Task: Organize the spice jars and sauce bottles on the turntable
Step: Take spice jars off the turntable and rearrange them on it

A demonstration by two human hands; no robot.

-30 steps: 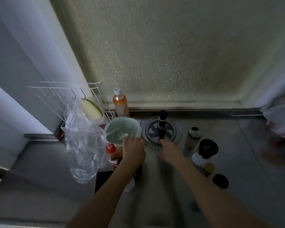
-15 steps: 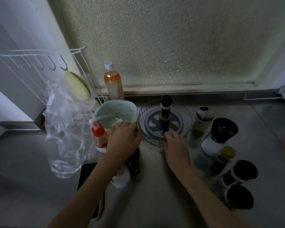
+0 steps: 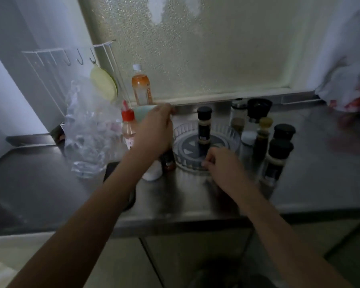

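Note:
A clear round turntable [image 3: 227,140] with a ribbed rim sits on the steel counter, and one black-capped spice jar [image 3: 204,126] stands at its centre. My right hand [image 3: 222,166] has its fingers curled on the turntable's front rim. My left hand [image 3: 154,129] grips the rim of a pale green bowl [image 3: 142,112] left of the turntable. A red-capped sauce bottle [image 3: 128,126], a small dark jar [image 3: 168,162] and a white jar [image 3: 153,173] stand by that hand. Several black-capped jars [image 3: 279,156] and a yellow-capped bottle [image 3: 264,132] cluster right of the turntable.
An orange drink bottle [image 3: 140,88] stands at the frosted window. A crumpled plastic bag [image 3: 89,132] and a white wire rack [image 3: 56,59] with a green sponge [image 3: 104,84] are on the left. A white and red cloth [image 3: 353,90] lies far right. The counter's front edge [image 3: 185,219] is near.
The view has pulled back and now takes in the counter's front edge. My left hand has closed over the bowl's rim farther back. My right hand stays at the turntable's front rim.

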